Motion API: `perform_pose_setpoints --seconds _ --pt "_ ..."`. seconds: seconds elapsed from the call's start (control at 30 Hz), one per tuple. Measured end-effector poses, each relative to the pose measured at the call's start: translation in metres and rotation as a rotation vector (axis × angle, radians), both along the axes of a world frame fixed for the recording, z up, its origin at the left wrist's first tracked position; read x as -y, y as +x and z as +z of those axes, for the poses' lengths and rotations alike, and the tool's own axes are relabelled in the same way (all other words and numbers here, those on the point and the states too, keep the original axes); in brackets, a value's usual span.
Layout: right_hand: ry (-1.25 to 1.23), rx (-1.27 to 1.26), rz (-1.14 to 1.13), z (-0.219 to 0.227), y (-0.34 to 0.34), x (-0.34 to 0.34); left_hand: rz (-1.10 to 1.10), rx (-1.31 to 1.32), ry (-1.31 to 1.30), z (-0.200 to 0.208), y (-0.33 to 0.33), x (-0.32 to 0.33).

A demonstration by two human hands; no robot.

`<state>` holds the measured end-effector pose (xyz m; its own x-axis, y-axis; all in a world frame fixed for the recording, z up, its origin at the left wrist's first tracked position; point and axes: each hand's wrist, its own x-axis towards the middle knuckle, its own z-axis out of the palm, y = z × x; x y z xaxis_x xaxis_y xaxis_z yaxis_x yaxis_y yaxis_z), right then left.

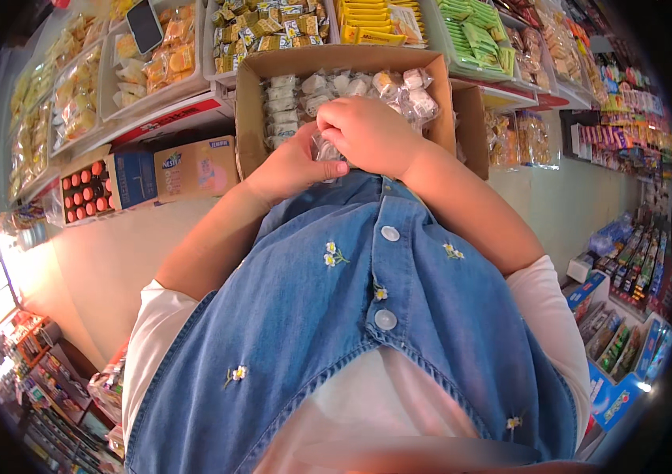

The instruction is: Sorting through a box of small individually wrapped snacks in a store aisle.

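Both hands meet at the near side of an open cardboard box (344, 58) in front of my body. My left hand (292, 164) is closed, thumb and fingers around a small clear-wrapped packet (326, 152). Over it bends my right hand (369, 134), its fingers curled onto the same packet; its fingertips are partly hidden. What is inside the packet cannot be made out. In the box, white individually wrapped sweets (281, 105) lie stacked in a column at the left. More wrapped sweets (419, 101) lie loosely at the right and back.
Behind the box stand trays of gold-wrapped snacks (269, 28), yellow packets (367, 22) and green packets (474, 35). A phone (145, 26) rests on the orange snack packs at left. Below that shelf sits a carton of capped bottles (85, 192). Stocked shelves line the right side.
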<state>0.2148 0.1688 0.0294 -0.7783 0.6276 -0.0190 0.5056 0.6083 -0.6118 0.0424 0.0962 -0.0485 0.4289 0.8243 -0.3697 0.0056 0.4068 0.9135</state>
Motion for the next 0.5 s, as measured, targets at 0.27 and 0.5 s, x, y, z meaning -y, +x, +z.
perform_pose_setpoints --seconds 0.27,0.5 --pt "-0.129 -0.325 -0.276 -0.013 0.049 0.007 0.098 -0.221 0.176 -0.005 0.004 -0.009" --pt "-0.466 -0.103 -0.688 -0.042 0.133 0.050 0.087 -1.119 0.923 -0.011 -0.020 -0.082"
